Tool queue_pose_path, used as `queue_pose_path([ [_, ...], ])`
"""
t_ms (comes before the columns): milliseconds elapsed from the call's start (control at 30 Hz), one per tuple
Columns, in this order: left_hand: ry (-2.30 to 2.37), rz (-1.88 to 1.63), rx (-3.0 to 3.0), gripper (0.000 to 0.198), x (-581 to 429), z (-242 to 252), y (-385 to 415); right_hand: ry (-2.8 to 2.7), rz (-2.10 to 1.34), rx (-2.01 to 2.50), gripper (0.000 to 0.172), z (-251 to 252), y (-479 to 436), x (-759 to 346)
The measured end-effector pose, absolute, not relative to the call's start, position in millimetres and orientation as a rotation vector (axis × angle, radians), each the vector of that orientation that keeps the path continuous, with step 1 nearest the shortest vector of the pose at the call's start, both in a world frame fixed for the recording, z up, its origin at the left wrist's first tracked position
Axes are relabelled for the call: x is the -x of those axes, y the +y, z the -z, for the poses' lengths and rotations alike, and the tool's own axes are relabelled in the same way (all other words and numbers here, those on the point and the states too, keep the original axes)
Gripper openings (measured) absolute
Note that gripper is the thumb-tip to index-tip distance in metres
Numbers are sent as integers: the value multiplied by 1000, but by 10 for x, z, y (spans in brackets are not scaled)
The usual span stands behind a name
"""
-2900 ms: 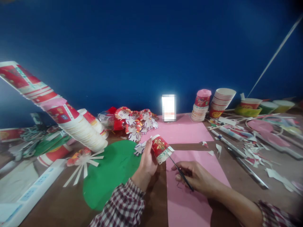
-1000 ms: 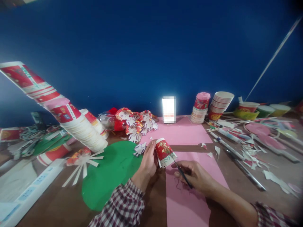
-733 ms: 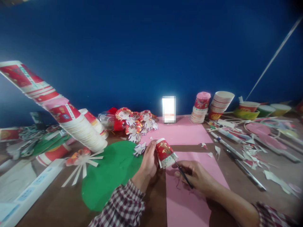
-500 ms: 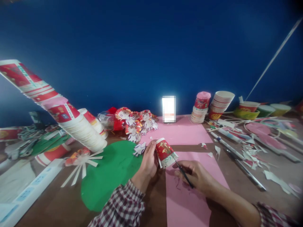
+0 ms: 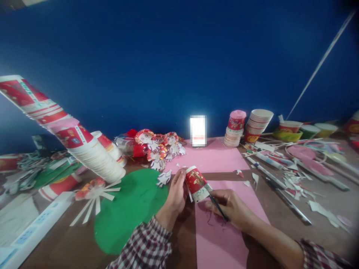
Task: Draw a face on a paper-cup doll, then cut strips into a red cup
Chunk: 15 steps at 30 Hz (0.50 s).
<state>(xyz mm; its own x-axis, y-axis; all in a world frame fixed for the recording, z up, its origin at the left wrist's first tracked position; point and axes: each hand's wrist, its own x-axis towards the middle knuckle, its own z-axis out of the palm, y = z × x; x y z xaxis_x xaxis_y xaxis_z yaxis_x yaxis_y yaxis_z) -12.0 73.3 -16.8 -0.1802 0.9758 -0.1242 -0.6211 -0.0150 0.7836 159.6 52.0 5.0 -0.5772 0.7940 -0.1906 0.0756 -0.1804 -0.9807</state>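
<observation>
My left hand (image 5: 177, 193) is closed around a red and white paper cup (image 5: 196, 179) with gold pictures and green writing, gripping its left side. The cup is tilted, and a loose white strip hangs at its left edge. My right hand (image 5: 228, 207) pinches a slim black pen-like tool (image 5: 218, 206), whose upper end meets the cup's lower right rim. Its exact kind is hard to make out. Beneath the right hand lies a pink sheet (image 5: 215, 243) with dark scribble-like marks. A green paper disc (image 5: 129, 209) is left of my left hand.
Leaning cup stacks (image 5: 92, 157) stand at left, above a power strip (image 5: 36, 228) and a fringed cup piece (image 5: 91, 192). Paper dolls (image 5: 157, 149) are grouped at the back. On the right lie markers (image 5: 288, 200), scraps (image 5: 294, 183) and more stacked cups (image 5: 259, 121).
The view has shifted slightly. The cup is turned a little in my left hand, and my right hand sits slightly closer to its rim. Both hands keep their holds.
</observation>
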Motion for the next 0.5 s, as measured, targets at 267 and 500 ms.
queue_pose_path([
  [267,880,-1563,-544,25,116,187,726,-1601,-1746,1018,33,-61,501,-1591],
  [500,868,-1558,-504,24,99,150,722,-1576,-1741,1059,35,-58,491,-1565],
])
